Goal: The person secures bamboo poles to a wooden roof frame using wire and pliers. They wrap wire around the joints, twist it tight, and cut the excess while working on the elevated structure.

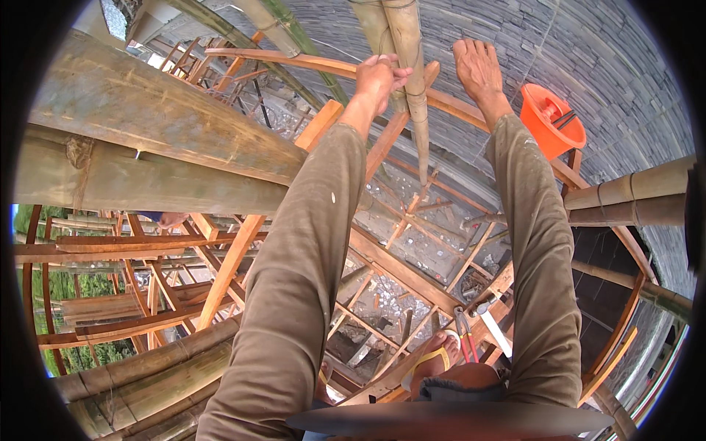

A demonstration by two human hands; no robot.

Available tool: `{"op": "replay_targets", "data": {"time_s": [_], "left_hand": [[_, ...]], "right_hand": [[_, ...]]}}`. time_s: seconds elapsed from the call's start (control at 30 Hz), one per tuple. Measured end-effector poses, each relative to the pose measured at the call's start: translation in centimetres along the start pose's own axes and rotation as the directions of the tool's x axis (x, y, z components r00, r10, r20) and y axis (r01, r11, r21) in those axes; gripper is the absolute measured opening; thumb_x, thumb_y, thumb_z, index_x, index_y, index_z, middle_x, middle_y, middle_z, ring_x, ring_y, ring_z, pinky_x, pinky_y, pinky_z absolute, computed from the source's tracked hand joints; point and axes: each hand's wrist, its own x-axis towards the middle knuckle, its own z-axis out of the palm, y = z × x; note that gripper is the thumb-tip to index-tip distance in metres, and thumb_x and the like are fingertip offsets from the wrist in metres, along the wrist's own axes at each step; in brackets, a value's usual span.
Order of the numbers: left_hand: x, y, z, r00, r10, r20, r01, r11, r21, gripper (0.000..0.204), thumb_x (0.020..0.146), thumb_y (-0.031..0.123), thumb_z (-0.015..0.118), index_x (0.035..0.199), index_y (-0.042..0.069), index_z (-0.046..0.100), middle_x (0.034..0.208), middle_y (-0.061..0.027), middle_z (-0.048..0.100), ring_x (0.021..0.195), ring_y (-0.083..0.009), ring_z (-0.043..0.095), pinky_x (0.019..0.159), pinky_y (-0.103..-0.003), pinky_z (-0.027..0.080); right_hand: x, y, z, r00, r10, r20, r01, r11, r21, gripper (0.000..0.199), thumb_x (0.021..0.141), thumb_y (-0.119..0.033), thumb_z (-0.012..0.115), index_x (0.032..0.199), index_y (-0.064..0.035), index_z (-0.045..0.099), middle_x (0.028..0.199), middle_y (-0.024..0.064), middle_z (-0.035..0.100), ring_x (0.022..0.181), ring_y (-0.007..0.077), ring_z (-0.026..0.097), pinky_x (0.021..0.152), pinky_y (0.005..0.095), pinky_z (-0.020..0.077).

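Two upright bamboo poles (409, 55) stand side by side ahead of me, with thin wire wrapped round them. My left hand (376, 82) is at the left pole, its fingers curled and pressed together; whatever they pinch is too small to make out. To the right of the poles, my right hand (478, 67) is raised in front of the grey wall with its fingers bent down. A small dark bit shows by its fingertips, but I cannot tell what it is. Wooden beams cross behind the poles, below both hands.
An orange bucket (540, 128) with dark handles showing in it is by the grey stone-clad wall (588, 66). Beside my sandalled foot (434, 360) are red-handled pincers (466, 336) and a hammer (496, 331) on timber. Far below lies a debris-strewn floor; a thick beam (162, 110) crosses at left.
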Motion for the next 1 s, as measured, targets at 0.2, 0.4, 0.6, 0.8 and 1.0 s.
{"op": "replay_targets", "data": {"time_s": [0.2, 0.4, 0.6, 0.8, 1.0], "left_hand": [[0.0, 0.4, -0.8, 0.996, -0.086, 0.007, 0.086, 0.978, -0.192, 0.04, 0.111, 0.018, 0.032, 0.139, -0.009, 0.04, 0.103, -0.0166, 0.061, 0.113, -0.0318, 0.065, 0.104, -0.042, 0.053], [0.3, 0.0, -1.5, 0.996, -0.088, -0.028, 0.086, 0.994, -0.061, 0.04, 0.111, 0.02, 0.033, 0.139, -0.007, 0.041, 0.104, -0.0177, 0.063, 0.112, -0.0307, 0.065, 0.103, -0.042, 0.053], [0.3, -1.4, -0.8, 0.997, -0.082, -0.015, 0.082, 0.995, 0.053, 0.041, 0.111, 0.02, 0.034, 0.14, -0.007, 0.04, 0.099, -0.0174, 0.065, 0.113, -0.0305, 0.066, 0.101, -0.041, 0.055], [-0.2, -1.7, 0.6, 0.996, -0.075, -0.054, 0.071, 0.994, -0.087, 0.04, 0.11, 0.018, 0.035, 0.139, -0.01, 0.039, 0.091, -0.013, 0.063, 0.108, -0.0306, 0.067, 0.096, -0.04, 0.058], [-0.1, 1.2, 0.2, 0.981, -0.181, -0.066, 0.173, 0.978, -0.116, 0.037, 0.11, 0.016, 0.035, 0.135, -0.009, 0.042, 0.089, -0.0108, 0.06, 0.11, -0.0305, 0.066, 0.094, -0.038, 0.06]], "right_hand": [[1.6, 1.0, 0.7, 0.981, 0.156, 0.115, -0.184, 0.936, 0.3, 0.012, 0.094, -0.01, 0.048, 0.103, -0.0033, 0.052, 0.101, 0.02, 0.068, 0.099, 0.0389, 0.065, 0.08, 0.0533, 0.054], [-0.2, -5.2, 0.6, 0.938, 0.19, 0.29, -0.319, 0.802, 0.505, 0.02, 0.093, -0.014, 0.053, 0.107, -0.0003, 0.052, 0.094, 0.0304, 0.069, 0.091, 0.0454, 0.068, 0.077, 0.0561, 0.0527], [2.8, -3.7, -1.2, 0.947, 0.304, 0.104, -0.285, 0.644, 0.71, 0.028, 0.093, -0.021, 0.064, 0.105, 0.0025, 0.054, 0.089, 0.0298, 0.068, 0.085, 0.0493, 0.066, 0.076, 0.0538, 0.051], [6.9, 1.1, -0.2, 0.941, 0.339, 0.022, -0.307, 0.823, 0.478, 0.029, 0.088, -0.023, 0.069, 0.109, -0.0068, 0.058, 0.097, 0.0198, 0.07, 0.086, 0.0383, 0.069, 0.072, 0.0478, 0.0539], [3.4, 1.1, 5.7, 0.651, 0.572, 0.5, -0.758, 0.444, 0.479, 0.042, 0.09, -0.033, 0.074, 0.112, 0.0007, 0.067, 0.109, 0.0252, 0.071, 0.106, 0.0429, 0.066, 0.09, 0.0497, 0.0505]]}}
